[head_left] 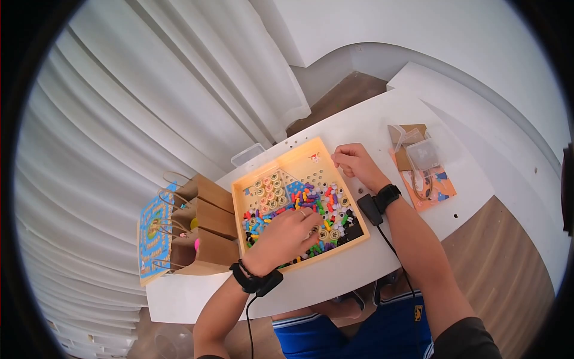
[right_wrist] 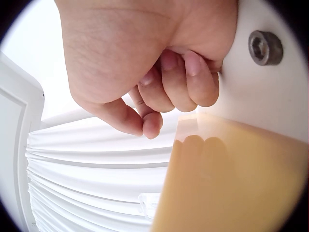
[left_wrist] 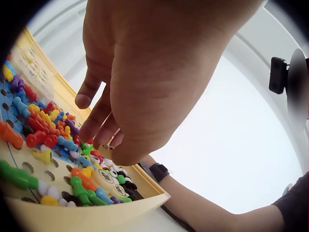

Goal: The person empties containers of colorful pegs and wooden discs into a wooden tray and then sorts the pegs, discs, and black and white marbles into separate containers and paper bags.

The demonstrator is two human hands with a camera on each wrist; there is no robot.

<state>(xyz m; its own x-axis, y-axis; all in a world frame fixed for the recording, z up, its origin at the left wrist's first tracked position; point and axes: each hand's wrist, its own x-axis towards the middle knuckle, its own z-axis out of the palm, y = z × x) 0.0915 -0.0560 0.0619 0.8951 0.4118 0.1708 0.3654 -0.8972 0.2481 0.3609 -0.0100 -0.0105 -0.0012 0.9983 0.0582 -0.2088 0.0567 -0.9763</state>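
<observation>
My left hand (head_left: 281,239) reaches over a shallow wooden tray (head_left: 359,240) of mixed game pieces. Its fingers hang down among colourful plastic pegs (left_wrist: 43,123) and wooden Chinese chess discs (left_wrist: 108,181), with nothing visibly gripped. The palm hides part of the pieces in the head view. Just beyond the tray's right rim, my right hand (head_left: 354,163) is held with its fingers curled in toward the palm. In the right wrist view, the thumb and index tips come close together, and no object shows between them. More chess discs (head_left: 270,191) sit grouped in a clear box inside the tray.
Paper bags (head_left: 209,221) line the tray's left side, beside a blue game board (head_left: 156,230). A clear plastic lid (head_left: 247,154) lies behind the tray. At the right are clear boxes (head_left: 423,154) and an orange sheet (head_left: 427,194). A bolt head (right_wrist: 265,48) protrudes from the table.
</observation>
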